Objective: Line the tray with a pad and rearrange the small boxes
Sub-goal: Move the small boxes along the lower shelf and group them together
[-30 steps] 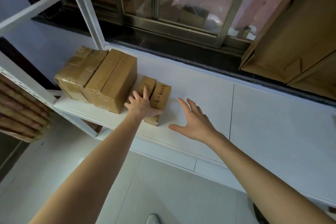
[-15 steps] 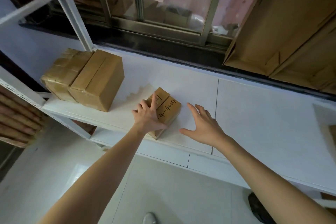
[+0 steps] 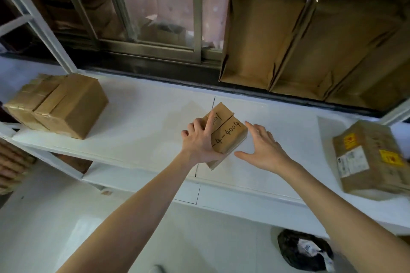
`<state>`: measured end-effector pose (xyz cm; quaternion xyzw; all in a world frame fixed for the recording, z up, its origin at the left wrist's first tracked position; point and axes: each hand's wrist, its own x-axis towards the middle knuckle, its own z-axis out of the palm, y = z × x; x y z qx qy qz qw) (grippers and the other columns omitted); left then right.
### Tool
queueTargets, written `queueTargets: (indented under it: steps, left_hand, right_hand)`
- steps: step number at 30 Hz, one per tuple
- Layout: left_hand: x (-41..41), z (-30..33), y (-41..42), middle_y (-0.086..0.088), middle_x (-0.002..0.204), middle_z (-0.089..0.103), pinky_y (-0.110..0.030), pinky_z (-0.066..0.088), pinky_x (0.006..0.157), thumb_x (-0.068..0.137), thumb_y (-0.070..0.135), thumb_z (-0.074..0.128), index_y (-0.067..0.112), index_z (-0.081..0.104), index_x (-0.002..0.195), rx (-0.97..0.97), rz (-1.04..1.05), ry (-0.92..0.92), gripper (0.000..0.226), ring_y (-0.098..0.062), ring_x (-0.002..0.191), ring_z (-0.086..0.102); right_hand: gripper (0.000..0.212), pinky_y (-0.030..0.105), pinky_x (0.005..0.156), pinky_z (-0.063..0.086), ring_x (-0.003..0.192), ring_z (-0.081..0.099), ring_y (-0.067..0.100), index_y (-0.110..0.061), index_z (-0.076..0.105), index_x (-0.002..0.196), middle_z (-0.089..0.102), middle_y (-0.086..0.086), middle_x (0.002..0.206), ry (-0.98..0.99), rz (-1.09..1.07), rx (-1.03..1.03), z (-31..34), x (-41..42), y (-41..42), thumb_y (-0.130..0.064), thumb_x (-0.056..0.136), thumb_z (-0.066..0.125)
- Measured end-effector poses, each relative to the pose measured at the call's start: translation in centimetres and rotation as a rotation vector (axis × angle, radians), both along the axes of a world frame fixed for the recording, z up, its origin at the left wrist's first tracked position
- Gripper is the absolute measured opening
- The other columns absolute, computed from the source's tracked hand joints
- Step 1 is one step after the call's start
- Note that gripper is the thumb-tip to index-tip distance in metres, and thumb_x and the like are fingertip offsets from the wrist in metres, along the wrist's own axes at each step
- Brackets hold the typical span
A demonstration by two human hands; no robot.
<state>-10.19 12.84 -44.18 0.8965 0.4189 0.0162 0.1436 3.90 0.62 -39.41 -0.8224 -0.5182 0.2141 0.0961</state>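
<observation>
Two small brown boxes, side by side with handwritten numbers on top, lie on the white shelf near its middle. My left hand presses on their left side, fingers spread over the top and thumb under the near edge. Just right of the boxes, my right hand hovers with fingers apart, its fingertips close to the box's right edge. A thin white pad lies flat on the shelf, left of the small boxes.
Two larger taped cardboard boxes sit at the shelf's left end. A labelled parcel lies at the right end. Flattened cartons lean against the window behind. A black bag is on the floor.
My left hand has slid the two small boxes to the right along the shelf, away from the large boxes. My right hand moved right alongside them, staying open.
</observation>
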Motion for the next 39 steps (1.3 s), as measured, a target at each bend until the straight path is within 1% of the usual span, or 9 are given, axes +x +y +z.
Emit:
queueTargets:
  steps: [9, 13, 18, 22, 25, 30, 34, 37, 39]
  left_hand:
    - [15.2, -0.5, -11.4, -0.015, 0.137, 0.026, -0.047, 0.031, 0.098, 0.060, 0.070, 0.067, 0.030, -0.017, 0.146, -0.112, -0.059, 0.000, 0.127, -0.034, 0.122, 0.032]
    - [20.4, -1.3, -15.0, -0.015, 0.135, 0.027, -0.046, 0.032, 0.094, 0.059, 0.069, 0.067, 0.030, -0.015, 0.146, -0.123, -0.041, 0.007, 0.125, -0.034, 0.118, 0.033]
    - [25.5, -2.0, -17.7, -0.017, 0.133, 0.027, -0.044, 0.032, 0.089, 0.058, 0.070, 0.065, 0.029, -0.017, 0.145, -0.119, 0.011, 0.072, 0.127, -0.034, 0.114, 0.034]
    - [27.9, -2.5, -19.3, -0.019, 0.135, 0.025, -0.045, 0.033, 0.091, 0.059, 0.067, 0.068, 0.026, -0.020, 0.145, -0.145, 0.109, 0.073, 0.131, -0.034, 0.115, 0.033]
    - [28.9, -3.2, -20.2, -0.019, 0.137, 0.024, -0.045, 0.035, 0.091, 0.060, 0.069, 0.067, 0.024, -0.021, 0.146, -0.175, 0.121, 0.096, 0.131, -0.035, 0.116, 0.033]
    - [29.8, -4.2, -21.1, -0.020, 0.142, 0.020, -0.047, 0.037, 0.096, 0.062, 0.069, 0.065, 0.021, -0.020, 0.146, -0.206, 0.155, 0.161, 0.129, -0.037, 0.121, 0.031]
    - [30.6, -4.5, -21.7, -0.021, 0.146, 0.015, -0.051, 0.035, 0.100, 0.066, 0.069, 0.063, 0.016, -0.019, 0.147, -0.234, 0.205, 0.195, 0.126, -0.040, 0.126, 0.028]
    - [31.2, -4.8, -21.8, -0.022, 0.149, 0.010, -0.052, 0.035, 0.100, 0.068, 0.072, 0.059, 0.015, -0.017, 0.147, -0.240, 0.198, 0.225, 0.124, -0.041, 0.130, 0.026]
    - [31.5, -5.0, -22.2, -0.020, 0.148, 0.014, -0.048, 0.036, 0.097, 0.067, 0.077, 0.055, 0.018, -0.015, 0.148, -0.291, 0.187, 0.207, 0.123, -0.038, 0.130, 0.027]
  right_hand:
    - [0.092, 0.048, 0.111, 0.030, 0.143, 0.017, 0.029, -0.028, 0.004, 0.149, 0.012, 0.006, 0.156, -0.017, -0.169, -0.008, -0.7, 13.0, -11.5, -0.052, 0.081, 0.062]
    - [0.087, 0.047, 0.108, 0.034, 0.140, 0.021, 0.027, -0.024, 0.013, 0.148, 0.024, 0.006, 0.148, -0.015, -0.232, 0.041, -1.3, 17.3, -15.0, -0.049, 0.082, 0.063]
    - [0.082, 0.044, 0.107, 0.032, 0.136, 0.024, 0.029, -0.024, 0.018, 0.148, 0.028, 0.008, 0.146, -0.045, -0.277, 0.042, -2.4, 20.7, -18.0, -0.045, 0.082, 0.063]
    - [0.083, 0.053, 0.113, 0.022, 0.139, 0.016, 0.032, -0.030, 0.018, 0.148, 0.023, 0.005, 0.149, -0.155, -0.302, -0.025, -3.6, 22.5, -19.2, -0.055, 0.081, 0.059]
    - [0.083, 0.061, 0.112, 0.018, 0.142, 0.009, 0.034, -0.034, 0.017, 0.147, 0.017, 0.004, 0.153, -0.163, -0.343, -0.077, -4.0, 23.7, -19.7, -0.060, 0.078, 0.057]
    - [0.085, 0.058, 0.111, 0.024, 0.140, 0.011, 0.034, -0.036, 0.017, 0.147, 0.016, 0.004, 0.153, -0.055, -0.367, -0.125, -5.0, 24.6, -20.4, -0.059, 0.077, 0.059]
    - [0.081, 0.056, 0.109, 0.028, 0.136, 0.015, 0.033, -0.035, 0.019, 0.146, 0.017, 0.004, 0.152, -0.090, -0.305, -0.160, -5.6, 24.7, -20.7, -0.056, 0.078, 0.058]
    - [0.080, 0.057, 0.109, 0.025, 0.137, 0.012, 0.034, -0.035, 0.020, 0.146, 0.012, 0.005, 0.154, -0.107, -0.284, -0.182, -5.8, 24.7, -20.8, -0.056, 0.079, 0.059]
    - [0.081, 0.057, 0.110, 0.023, 0.139, 0.009, 0.035, -0.035, 0.019, 0.147, 0.009, 0.005, 0.156, -0.108, -0.274, -0.192, -5.8, 24.6, -20.8, -0.058, 0.079, 0.058]
